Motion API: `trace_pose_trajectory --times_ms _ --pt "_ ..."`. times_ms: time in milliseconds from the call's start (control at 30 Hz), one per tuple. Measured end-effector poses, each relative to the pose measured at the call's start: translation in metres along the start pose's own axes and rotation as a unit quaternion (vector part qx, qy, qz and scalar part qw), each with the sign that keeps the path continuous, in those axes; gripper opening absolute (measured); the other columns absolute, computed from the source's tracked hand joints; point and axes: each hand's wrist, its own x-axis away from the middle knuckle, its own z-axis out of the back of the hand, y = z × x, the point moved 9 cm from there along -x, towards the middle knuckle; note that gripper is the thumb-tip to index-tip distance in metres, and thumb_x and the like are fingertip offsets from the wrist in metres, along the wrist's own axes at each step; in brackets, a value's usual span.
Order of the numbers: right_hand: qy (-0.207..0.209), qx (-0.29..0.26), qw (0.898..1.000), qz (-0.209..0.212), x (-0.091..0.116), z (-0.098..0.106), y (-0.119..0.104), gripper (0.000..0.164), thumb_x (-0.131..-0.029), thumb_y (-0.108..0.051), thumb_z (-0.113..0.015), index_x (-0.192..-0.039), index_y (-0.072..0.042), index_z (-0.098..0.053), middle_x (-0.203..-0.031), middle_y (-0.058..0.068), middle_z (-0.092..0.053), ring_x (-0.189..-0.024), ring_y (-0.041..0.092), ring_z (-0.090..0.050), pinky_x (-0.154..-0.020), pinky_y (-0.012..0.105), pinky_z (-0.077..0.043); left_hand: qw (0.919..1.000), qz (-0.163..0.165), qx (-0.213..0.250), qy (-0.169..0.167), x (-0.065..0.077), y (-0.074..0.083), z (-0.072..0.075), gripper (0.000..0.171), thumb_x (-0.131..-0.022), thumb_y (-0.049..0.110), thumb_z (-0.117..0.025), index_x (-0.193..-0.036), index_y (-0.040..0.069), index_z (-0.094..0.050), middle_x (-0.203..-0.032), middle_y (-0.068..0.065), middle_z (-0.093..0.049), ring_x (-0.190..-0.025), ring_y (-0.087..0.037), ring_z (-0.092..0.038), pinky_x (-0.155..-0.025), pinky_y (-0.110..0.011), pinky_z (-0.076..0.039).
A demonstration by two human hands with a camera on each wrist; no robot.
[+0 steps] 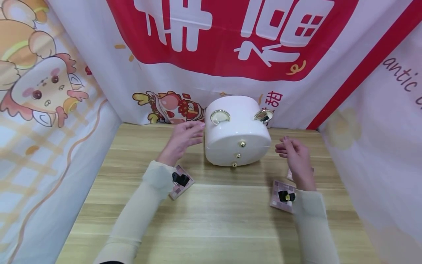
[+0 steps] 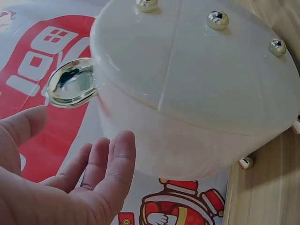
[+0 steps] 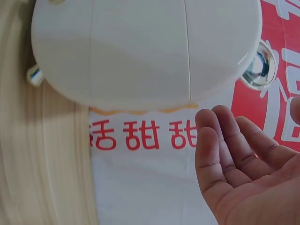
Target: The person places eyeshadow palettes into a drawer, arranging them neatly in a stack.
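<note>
A white, glossy rounded box (image 1: 235,128) stands on the wooden table, against the backdrop. Three gold ball knobs (image 1: 242,144) run down its front, and two shiny gold-rimmed, ear-like discs (image 1: 220,116) rise from its top. My left hand (image 1: 182,141) is at the box's left side, fingers stretched toward it; in the left wrist view the fingers (image 2: 119,161) are slightly bent, near the wall and below one gold disc (image 2: 72,83). To the right, my right hand (image 1: 296,157) stands a little apart from the box, its fingers (image 3: 208,152) loosely bent and holding nothing.
Pink checkered squares with black pieces (image 1: 180,179) (image 1: 287,196) lie by both sleeve cuffs. Printed cloth walls (image 1: 108,73) enclose the wooden table (image 1: 224,220) at the back, left and right. Small gold feet (image 2: 246,162) show under the box.
</note>
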Motion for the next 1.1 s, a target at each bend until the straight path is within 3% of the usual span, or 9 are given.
trace_pose_trajectory --times_ms 267,567,700,1000,1100 --pt "-0.015 -0.025 0.999 -0.013 0.001 -0.016 0.002 0.045 -0.104 -0.043 -0.052 -0.126 -0.005 -0.063 -0.107 0.017 -0.069 -0.094 0.025 -0.068 -0.08 0.029 -0.058 0.9938 -0.021 -0.109 0.007 -0.005 0.0 -0.011 0.045 -0.094 0.023 -0.073 -0.131 -0.001 -0.061 -0.122 -0.016 -0.06 -0.114 -0.033 -0.059 -0.095 -0.05 -0.053" --pt "-0.005 -0.087 0.996 -0.02 0.002 -0.029 0.003 0.047 -0.1 -0.04 -0.062 -0.116 0.005 -0.065 -0.091 0.012 -0.072 -0.077 0.019 -0.07 -0.069 0.028 -0.058 0.9893 -0.021 -0.144 0.011 -0.008 0.0 -0.017 0.047 -0.091 0.029 -0.078 -0.127 0.002 -0.064 -0.124 -0.012 -0.061 -0.109 -0.028 -0.062 -0.085 -0.038 -0.059" --pt "-0.012 -0.109 0.994 -0.02 0.005 -0.036 0.004 0.045 -0.1 -0.036 -0.063 -0.111 0.008 -0.065 -0.09 0.014 -0.072 -0.074 0.02 -0.07 -0.067 0.028 -0.057 0.9865 -0.024 -0.162 0.008 -0.008 -0.001 -0.02 0.05 -0.089 0.032 -0.079 -0.128 0.004 -0.065 -0.124 -0.011 -0.062 -0.106 -0.027 -0.063 -0.086 -0.039 -0.058" --pt "-0.057 -0.093 0.994 -0.028 0.008 -0.066 0.009 0.043 -0.1 -0.036 -0.064 -0.106 0.006 -0.068 -0.088 0.013 -0.072 -0.074 0.023 -0.07 -0.066 0.032 -0.058 0.9669 -0.051 -0.25 0.009 -0.007 0.004 -0.025 0.057 -0.087 0.037 -0.081 -0.131 0.005 -0.064 -0.127 -0.01 -0.064 -0.103 -0.022 -0.065 -0.082 -0.037 -0.059" --pt "-0.071 -0.099 0.992 -0.031 0.008 -0.075 0.009 0.043 -0.1 -0.036 -0.064 -0.107 0.007 -0.067 -0.088 0.014 -0.072 -0.074 0.023 -0.07 -0.067 0.034 -0.059 0.9655 -0.049 -0.256 0.011 -0.007 0.003 -0.025 0.057 -0.087 0.038 -0.081 -0.131 0.006 -0.065 -0.127 -0.01 -0.064 -0.104 -0.022 -0.066 -0.081 -0.036 -0.059"
